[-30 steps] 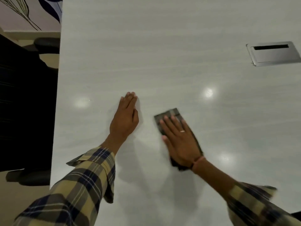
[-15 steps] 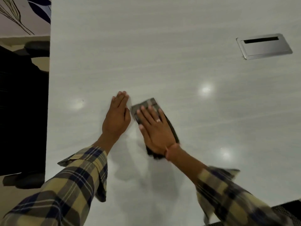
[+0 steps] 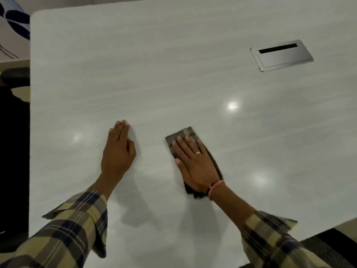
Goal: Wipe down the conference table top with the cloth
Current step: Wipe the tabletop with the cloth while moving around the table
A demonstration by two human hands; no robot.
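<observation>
The left hand [image 3: 118, 151] lies flat, fingers straight, on the pale grey glossy conference table top [image 3: 173, 74]. Near it on the right, the right hand [image 3: 195, 164] presses flat on the folded dark checked cloth [image 3: 181, 135]. Far right sits a brushed metal cable hatch [image 3: 282, 55].

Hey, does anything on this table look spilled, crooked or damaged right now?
Only small things: a few tiny droplets or specks glint on the table top, just beyond the left hand. The metal cable hatch looks intact. Nothing else stands out.
</observation>
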